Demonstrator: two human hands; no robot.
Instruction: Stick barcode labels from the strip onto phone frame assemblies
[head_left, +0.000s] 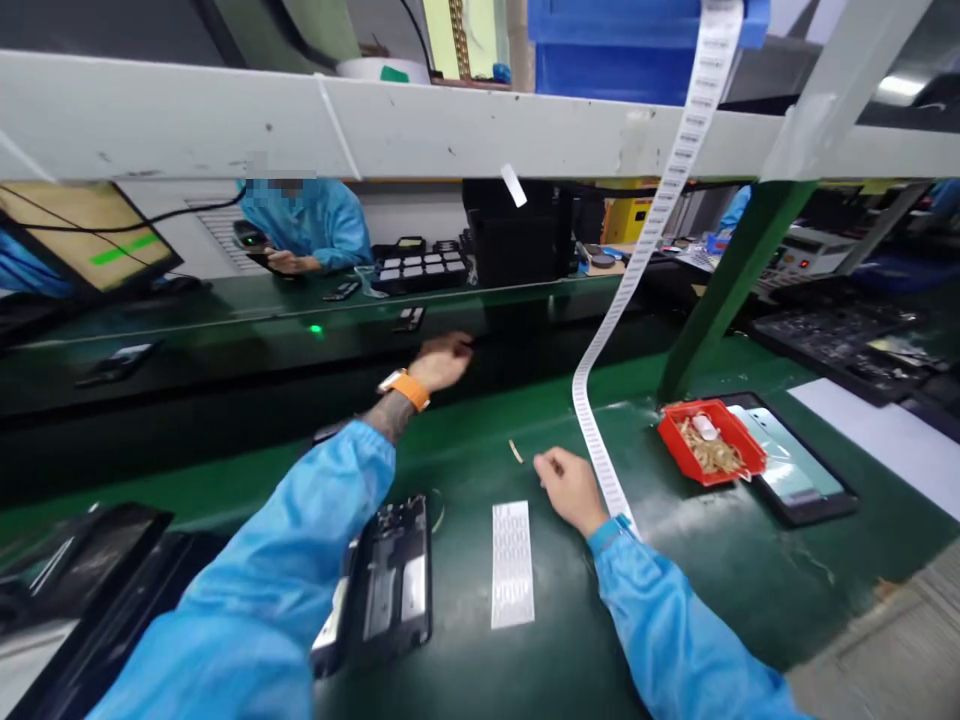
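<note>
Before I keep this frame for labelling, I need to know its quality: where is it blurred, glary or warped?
Head view: the left hand reaching forward is smeared by motion, the right hand by the label strip is sharper; light glares on the tablet screen and the green mat; the wide lens bows the white shelf beam and stretches the corners.

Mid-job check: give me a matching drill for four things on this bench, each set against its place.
Things:
1 red tray
2 white label sheet
3 black device frame
4 label strip

Places:
a hangs from overhead down to the green mat
b lies flat between left sleeve and right sleeve
c partly covered by the left sleeve
d holds tan scraps, beside a dark tablet

Pairs: 1-d, 2-b, 3-c, 4-a.
</note>
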